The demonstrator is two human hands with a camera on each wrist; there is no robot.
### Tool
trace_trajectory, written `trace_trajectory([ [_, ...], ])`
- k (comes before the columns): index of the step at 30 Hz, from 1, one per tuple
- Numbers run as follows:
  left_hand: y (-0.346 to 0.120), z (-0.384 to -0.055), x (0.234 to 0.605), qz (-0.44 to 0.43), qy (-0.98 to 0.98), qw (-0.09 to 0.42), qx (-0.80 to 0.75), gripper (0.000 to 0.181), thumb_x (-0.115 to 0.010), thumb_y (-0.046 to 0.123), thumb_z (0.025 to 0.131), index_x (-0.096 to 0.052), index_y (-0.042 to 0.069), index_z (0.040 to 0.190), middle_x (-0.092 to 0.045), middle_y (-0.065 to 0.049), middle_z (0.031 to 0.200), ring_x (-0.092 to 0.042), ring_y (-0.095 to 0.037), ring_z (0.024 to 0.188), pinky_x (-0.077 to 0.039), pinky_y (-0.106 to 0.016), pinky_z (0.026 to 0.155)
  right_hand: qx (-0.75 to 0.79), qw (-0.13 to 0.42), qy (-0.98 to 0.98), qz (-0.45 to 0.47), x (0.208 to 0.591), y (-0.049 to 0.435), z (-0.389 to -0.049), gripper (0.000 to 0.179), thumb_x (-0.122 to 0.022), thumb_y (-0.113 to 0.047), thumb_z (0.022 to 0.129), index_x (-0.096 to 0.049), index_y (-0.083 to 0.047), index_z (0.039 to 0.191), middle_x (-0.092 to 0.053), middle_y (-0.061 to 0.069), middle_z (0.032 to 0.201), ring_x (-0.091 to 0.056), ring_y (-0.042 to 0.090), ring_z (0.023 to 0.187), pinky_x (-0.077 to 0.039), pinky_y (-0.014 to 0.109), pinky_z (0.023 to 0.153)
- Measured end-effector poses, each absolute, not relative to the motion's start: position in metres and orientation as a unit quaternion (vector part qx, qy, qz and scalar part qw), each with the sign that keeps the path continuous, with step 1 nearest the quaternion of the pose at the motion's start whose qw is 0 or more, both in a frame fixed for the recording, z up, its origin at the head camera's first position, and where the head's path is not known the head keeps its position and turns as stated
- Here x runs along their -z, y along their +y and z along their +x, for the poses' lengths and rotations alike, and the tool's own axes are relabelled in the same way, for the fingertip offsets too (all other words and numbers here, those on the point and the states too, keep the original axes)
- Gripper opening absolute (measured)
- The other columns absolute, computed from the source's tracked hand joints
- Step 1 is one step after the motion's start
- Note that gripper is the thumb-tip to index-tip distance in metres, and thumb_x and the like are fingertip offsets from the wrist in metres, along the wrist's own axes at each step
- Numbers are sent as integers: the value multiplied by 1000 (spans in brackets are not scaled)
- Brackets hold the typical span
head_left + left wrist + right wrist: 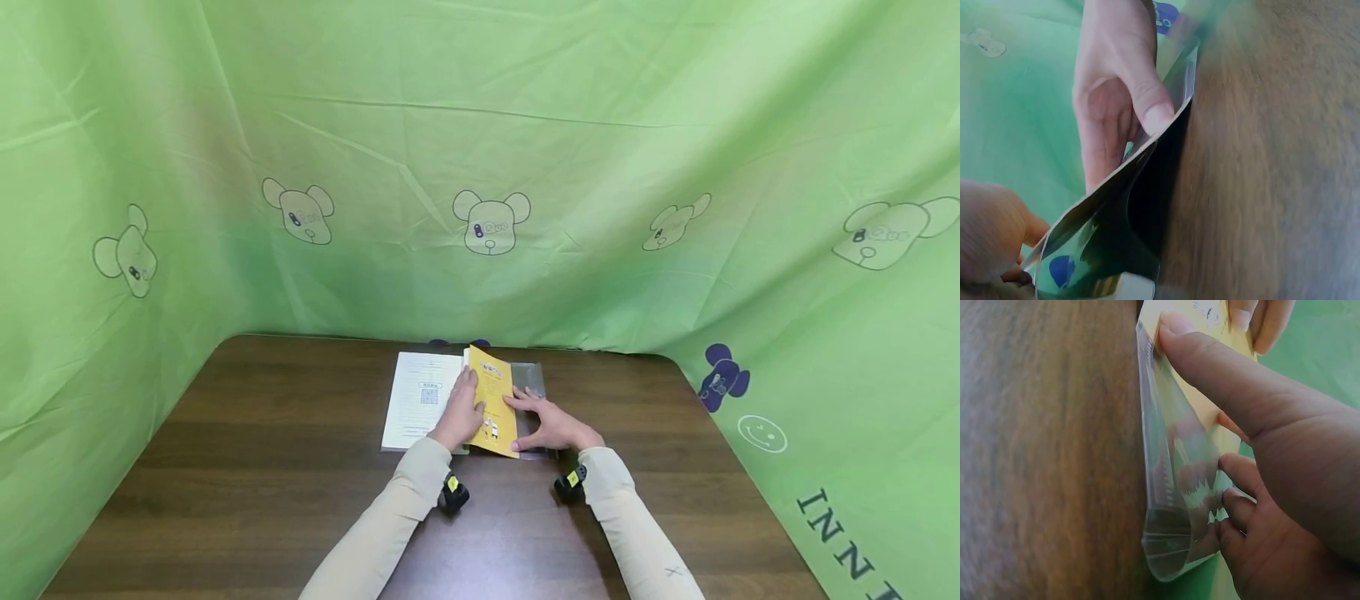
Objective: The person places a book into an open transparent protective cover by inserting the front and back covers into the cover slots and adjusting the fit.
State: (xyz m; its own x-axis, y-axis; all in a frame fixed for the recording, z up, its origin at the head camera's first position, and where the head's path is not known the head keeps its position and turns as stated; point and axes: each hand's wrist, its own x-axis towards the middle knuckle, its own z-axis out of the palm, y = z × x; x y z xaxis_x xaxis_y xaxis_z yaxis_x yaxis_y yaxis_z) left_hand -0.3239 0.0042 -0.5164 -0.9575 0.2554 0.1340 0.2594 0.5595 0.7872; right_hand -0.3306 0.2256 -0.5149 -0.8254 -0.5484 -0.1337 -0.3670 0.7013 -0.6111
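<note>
A book lies open on the table, its white page (420,400) to the left and its yellow cover (495,400) raised at a slant. Clear plastic book cover (1166,469) wraps the yellow cover's outer edge and shows beyond it on the right. My left hand (459,410) rests along the fold, fingers stretched out, thumb against the yellow cover. My right hand (553,425) holds the outer edge: its thumb presses the near corner, and bent fingers touch the plastic farther up. Seen from the left wrist, the yellow cover's underside is dark, with shiny plastic (1110,231) beneath.
The brown wooden table (262,467) extends around the book. A green cloth (390,150) with bear prints hangs behind and at both sides. Black wrist cameras (453,493) are strapped at both sleeves.
</note>
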Motion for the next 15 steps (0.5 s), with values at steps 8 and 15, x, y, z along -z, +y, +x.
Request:
trace_trajectory([
  [8, 16, -322, 517, -125, -883, 6, 452, 62, -51, -8, 98, -23, -17, 153, -11, -33, 165, -12, -43, 155, -14, -49, 127, 289, 151, 909, -261, 515, 227, -331, 91, -87, -32, 82, -40, -11, 157, -23, 19, 167, -10, 46, 154, -15, 68, 121],
  [15, 26, -322, 516, -116, -870, 40, 477, 62, -49, -13, 93, -25, -21, 149, -17, -38, 161, -16, -47, 152, -16, -51, 127, 288, 152, 909, -260, 513, 227, -331, 90, -86, -32, 83, -40, -11, 157, -23, 20, 167, -10, 45, 155, -15, 67, 122],
])
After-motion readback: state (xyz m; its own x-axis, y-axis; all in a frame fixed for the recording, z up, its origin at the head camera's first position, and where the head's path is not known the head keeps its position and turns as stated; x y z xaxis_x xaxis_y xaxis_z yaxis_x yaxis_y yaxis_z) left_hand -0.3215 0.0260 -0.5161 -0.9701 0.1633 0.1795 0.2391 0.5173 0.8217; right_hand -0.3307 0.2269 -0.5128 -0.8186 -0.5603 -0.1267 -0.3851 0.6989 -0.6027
